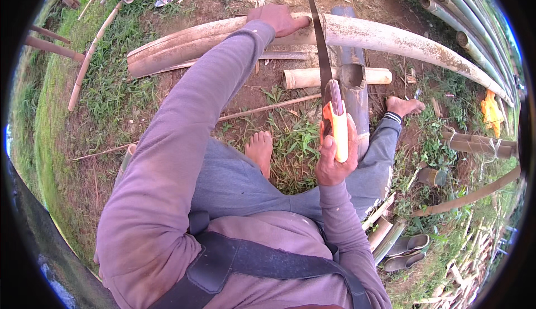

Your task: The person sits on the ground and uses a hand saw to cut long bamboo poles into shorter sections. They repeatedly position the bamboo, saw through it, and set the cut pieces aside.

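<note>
The right hand (335, 161) is closed around the orange handle of a saw (324, 57), whose thin, dark blade runs up toward twelve o'clock across a long, pale, curved bamboo pole (391, 38). The left hand (277, 19) presses flat on that pole. A short cut bamboo piece (304, 77) lies just below, on bare soil and grass.
</note>
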A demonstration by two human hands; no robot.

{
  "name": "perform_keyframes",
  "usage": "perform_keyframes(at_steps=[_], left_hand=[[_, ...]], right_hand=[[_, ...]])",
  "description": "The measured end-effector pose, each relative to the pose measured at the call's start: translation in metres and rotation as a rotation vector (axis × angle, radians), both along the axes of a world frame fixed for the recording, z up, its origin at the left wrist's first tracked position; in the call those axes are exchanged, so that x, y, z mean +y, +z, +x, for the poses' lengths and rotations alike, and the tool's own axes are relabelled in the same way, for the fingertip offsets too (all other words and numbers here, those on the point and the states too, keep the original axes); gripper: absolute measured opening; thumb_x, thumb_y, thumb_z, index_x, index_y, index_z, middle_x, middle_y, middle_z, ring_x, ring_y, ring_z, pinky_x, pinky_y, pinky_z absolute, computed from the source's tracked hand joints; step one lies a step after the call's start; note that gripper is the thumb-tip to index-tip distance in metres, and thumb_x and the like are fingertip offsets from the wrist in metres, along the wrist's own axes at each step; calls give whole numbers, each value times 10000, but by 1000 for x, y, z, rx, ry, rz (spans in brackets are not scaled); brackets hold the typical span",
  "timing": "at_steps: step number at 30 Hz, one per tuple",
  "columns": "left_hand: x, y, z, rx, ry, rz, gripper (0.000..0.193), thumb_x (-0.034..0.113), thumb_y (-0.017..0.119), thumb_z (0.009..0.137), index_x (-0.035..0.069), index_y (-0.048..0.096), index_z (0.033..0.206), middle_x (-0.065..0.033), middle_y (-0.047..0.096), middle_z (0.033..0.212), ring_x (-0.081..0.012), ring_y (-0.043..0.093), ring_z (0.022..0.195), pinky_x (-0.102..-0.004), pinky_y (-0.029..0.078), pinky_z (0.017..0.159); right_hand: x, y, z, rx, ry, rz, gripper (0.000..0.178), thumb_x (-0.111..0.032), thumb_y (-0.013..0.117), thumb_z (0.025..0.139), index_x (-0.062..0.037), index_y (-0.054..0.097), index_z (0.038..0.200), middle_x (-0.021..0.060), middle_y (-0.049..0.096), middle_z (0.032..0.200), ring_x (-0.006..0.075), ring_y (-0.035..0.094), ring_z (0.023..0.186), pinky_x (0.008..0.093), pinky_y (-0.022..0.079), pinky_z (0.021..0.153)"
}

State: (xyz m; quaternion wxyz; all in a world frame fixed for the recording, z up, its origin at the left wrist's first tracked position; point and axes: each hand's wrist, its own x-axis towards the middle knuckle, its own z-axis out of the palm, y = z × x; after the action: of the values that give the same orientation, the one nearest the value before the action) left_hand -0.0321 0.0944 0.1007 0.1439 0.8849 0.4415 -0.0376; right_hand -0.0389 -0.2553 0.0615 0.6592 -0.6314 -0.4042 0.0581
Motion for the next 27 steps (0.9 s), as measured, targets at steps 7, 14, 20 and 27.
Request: perform_keyframes(at_steps=[7,14,20,27], left_hand=[[-1,-1,-3,-10,-2,-25,925,852,411,896,110,692,1369,-157,719,1332,-319,700,1217,-477,534,1010],[-4,-7,0,-40,3,-9,902,851,427,898,120,712,1342,-142,729,1321,-312,705,1212,-469,536,1019],[0,6,-1,-35,-37,-15,860,819,418,931,119,705,1339,-139,742,1291,-292,719,1183,-465,541,1014],[6,-9,-11,-121,-73,0,821,788,415,959,145,631,1421,-159,712,1326,-314,683,1245,-477,526,1052]], right_hand=[[-11,-3,-1,-87,-14,-75,649,-306,672,1052,147,460,1465,245,580,1421,307,601,1285,389,579,1011],[62,-8,21,-34,-53,-96,489,-177,639,1069,79,503,1462,195,641,1309,191,694,944,264,585,729],[27,-5,6,80,-12,-41,516,-158,645,1059,68,476,1491,192,651,1291,170,667,895,299,593,767],[-28,-23,-11,109,-8,-129,561,-183,649,1051,106,459,1493,249,598,1393,273,656,1206,367,600,961]])
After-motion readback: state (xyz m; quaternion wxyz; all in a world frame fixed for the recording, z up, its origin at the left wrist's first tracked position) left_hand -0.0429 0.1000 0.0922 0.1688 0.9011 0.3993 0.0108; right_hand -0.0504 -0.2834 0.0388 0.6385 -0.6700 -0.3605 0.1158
